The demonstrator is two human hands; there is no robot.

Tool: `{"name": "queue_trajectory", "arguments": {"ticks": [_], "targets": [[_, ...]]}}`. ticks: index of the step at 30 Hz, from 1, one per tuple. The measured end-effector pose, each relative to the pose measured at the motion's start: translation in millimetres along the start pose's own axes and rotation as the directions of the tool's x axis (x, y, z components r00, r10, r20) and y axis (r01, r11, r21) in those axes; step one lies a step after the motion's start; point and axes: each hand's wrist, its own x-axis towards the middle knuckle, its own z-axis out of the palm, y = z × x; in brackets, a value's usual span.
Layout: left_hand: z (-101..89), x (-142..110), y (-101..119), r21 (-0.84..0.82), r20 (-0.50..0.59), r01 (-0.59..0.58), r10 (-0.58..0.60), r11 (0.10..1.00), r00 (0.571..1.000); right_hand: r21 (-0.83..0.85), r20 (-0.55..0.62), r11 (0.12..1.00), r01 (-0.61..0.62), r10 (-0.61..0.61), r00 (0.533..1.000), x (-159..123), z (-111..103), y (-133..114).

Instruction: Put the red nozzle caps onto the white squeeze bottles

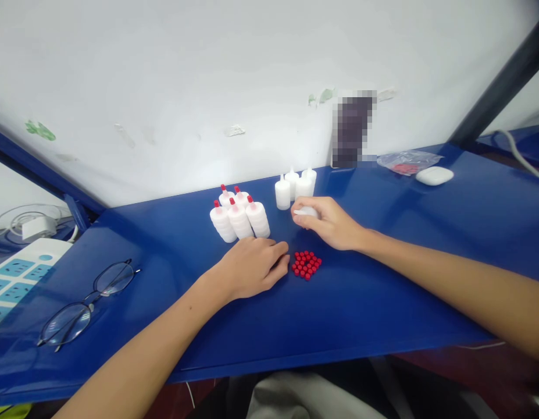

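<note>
Squeeze bottle (307,211) in grip of right hand (334,224); red caps (310,269) beside left hand (254,265), grip unclear, seemingly for easy reach.

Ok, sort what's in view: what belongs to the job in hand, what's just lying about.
Belongs, it seems:
white bottle in the right hand
red-capped bottles
uncapped bottles
loose red caps beside the left hand
perhaps the clear bag, with red pieces inside

Lying about, probably:
eyeglasses
power strip
rounded white object at right
</note>
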Motion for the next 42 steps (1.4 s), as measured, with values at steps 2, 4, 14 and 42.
{"name": "queue_trajectory", "arguments": {"ticks": [2, 4, 14, 42], "targets": [[-0.1, -0.4, -0.4, 0.012, -0.003, -0.007, 0.007, 1.0, 1.0, -0.042, 0.009, 0.999, 0.017, -0.017, 1.0, -0.4, -0.7, -0.2], [-0.6, -0.8, -0.7, 0.021, -0.002, -0.015, 0.015, 1.0, 1.0, -0.079, 0.026, 0.996, 0.034, -0.032, 0.999, -1.1, -1.3, -0.4], [-4.2, -3.1, -5.0, 0.025, 0.02, -0.049, 0.049, 0.998, 0.999, -0.152, 0.082, 0.985, 0.076, -0.064, 0.995, -2.4, -1.6, -2.2], [-4.0, -5.0, -9.8, -0.101, 0.007, -0.044, 0.045, 0.994, 0.999, -0.178, 0.114, 0.981, 0.082, -0.063, 0.992, -2.2, -2.5, -2.1]]}}
